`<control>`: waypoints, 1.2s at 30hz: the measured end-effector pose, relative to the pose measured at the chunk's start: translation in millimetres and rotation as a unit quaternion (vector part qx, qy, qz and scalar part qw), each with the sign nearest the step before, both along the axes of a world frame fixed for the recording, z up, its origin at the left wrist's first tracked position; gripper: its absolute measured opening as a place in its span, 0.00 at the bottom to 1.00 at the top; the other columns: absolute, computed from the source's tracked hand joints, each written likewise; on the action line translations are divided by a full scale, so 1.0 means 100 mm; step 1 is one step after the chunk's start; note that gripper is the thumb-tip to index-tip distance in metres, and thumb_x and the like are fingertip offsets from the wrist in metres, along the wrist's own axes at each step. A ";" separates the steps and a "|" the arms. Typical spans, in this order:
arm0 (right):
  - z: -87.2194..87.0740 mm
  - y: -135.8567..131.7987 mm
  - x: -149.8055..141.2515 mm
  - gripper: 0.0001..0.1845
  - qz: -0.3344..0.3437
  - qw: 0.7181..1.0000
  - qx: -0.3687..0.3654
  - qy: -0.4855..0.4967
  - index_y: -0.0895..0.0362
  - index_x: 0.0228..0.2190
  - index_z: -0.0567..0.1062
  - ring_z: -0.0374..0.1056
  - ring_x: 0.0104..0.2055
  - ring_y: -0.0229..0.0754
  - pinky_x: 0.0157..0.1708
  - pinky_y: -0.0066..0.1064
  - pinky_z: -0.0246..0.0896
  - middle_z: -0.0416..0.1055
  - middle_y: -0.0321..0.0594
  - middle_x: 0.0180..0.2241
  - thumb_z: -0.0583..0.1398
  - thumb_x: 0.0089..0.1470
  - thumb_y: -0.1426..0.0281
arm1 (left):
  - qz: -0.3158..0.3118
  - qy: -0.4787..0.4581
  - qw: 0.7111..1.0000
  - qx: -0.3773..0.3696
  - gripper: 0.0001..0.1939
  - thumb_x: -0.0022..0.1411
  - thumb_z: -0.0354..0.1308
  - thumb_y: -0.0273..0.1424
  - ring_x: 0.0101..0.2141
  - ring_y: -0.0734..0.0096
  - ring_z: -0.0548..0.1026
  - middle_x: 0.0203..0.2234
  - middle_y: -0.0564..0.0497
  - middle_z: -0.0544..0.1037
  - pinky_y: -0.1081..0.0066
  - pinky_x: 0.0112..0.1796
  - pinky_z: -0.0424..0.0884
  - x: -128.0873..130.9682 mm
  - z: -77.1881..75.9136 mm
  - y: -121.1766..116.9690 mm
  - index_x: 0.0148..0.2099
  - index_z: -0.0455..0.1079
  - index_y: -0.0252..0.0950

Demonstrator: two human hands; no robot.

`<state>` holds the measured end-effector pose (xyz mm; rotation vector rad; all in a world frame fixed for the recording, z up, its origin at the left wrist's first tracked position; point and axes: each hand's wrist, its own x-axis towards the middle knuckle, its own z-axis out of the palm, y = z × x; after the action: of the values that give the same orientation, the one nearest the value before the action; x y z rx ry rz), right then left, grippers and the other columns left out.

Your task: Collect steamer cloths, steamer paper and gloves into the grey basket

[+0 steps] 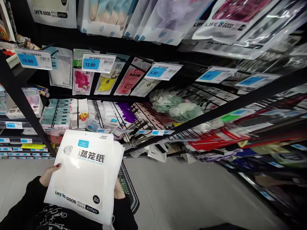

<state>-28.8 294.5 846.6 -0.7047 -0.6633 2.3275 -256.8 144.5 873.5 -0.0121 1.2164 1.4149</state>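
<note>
I hold a stack of white flat packets [83, 175] printed "LIFE IS GOOD xinfan" low in the left of the view. My left hand [49, 175] grips the stack's left edge, thumb with a dark red nail on the front. My right hand [118, 191] holds the right edge from behind, mostly hidden by the packets. Both arms wear black sleeves. The stack is tilted, its top toward the shelves.
Black store shelving [216, 115] runs from left to far right, hung with packaged goods and blue price tags [98, 63]. A dark basket [128, 187] shows beneath the packets. Grey floor [182, 191] lies below the shelves. Mesh bath sponges [177, 107] sit mid-shelf.
</note>
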 end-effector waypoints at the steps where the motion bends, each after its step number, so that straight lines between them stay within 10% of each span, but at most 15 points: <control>1: 0.01 0.01 0.00 0.19 0.002 1.000 -0.013 -0.010 0.54 0.31 0.79 0.73 0.35 0.50 0.40 0.42 0.69 0.77 0.41 0.34 0.71 0.33 0.60 | -0.010 -0.009 1.000 -0.002 0.33 0.41 0.69 0.32 0.44 0.41 0.75 0.37 0.37 0.81 0.53 0.47 0.68 0.00 0.00 0.02 0.51 0.70 0.25; 12: 0.40 -0.05 0.04 0.37 -0.113 0.964 0.171 -0.172 0.56 0.47 0.71 0.64 0.53 0.56 0.52 0.46 0.60 0.70 0.48 0.48 0.61 0.40 0.45 | -0.024 0.110 0.992 0.061 0.14 0.43 0.70 0.30 0.34 0.51 0.79 0.33 0.44 0.83 0.63 0.33 0.74 0.04 0.14 0.12 0.36 0.77 0.35; 15: 0.44 -0.02 0.05 0.36 -0.098 0.921 0.226 -0.303 0.59 0.45 0.71 0.67 0.48 0.57 0.49 0.47 0.62 0.72 0.50 0.45 0.69 0.34 0.58 | -0.038 0.105 0.991 0.069 0.15 0.41 0.71 0.30 0.31 0.54 0.80 0.32 0.45 0.83 0.66 0.31 0.74 0.04 0.17 0.13 0.36 0.77 0.37; 25: 0.35 0.09 0.20 0.22 -0.080 0.919 0.247 -0.298 0.61 0.35 0.74 0.70 0.35 0.49 0.32 0.34 0.66 0.75 0.47 0.36 0.62 0.44 0.56 | 0.015 0.116 0.992 0.057 0.15 0.44 0.69 0.36 0.32 0.52 0.80 0.32 0.44 0.83 0.64 0.33 0.75 0.01 0.10 0.07 0.36 0.79 0.35; 30: 0.14 0.42 0.56 0.22 -0.198 0.852 0.304 -0.376 0.62 0.29 0.75 0.66 0.32 0.45 0.30 0.30 0.61 0.74 0.44 0.29 0.59 0.46 0.53 | 0.019 0.106 0.993 0.039 0.18 0.44 0.69 0.35 0.35 0.46 0.79 0.33 0.40 0.83 0.60 0.36 0.75 0.05 0.16 0.04 0.38 0.78 0.32; 36: 0.06 0.92 1.10 0.20 -0.394 0.862 0.224 -0.228 0.56 0.33 0.71 0.65 0.31 0.38 0.33 0.29 0.59 0.71 0.37 0.30 0.64 0.40 0.58 | 0.050 0.101 0.994 -0.014 0.38 0.40 0.71 0.34 0.33 0.47 0.79 0.31 0.44 0.83 0.65 0.28 0.77 0.08 0.25 0.05 0.55 0.67 0.34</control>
<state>81.7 386.5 852.4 -1.0617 -0.8723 1.2007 -248.7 149.4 898.1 0.0518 1.4182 1.5131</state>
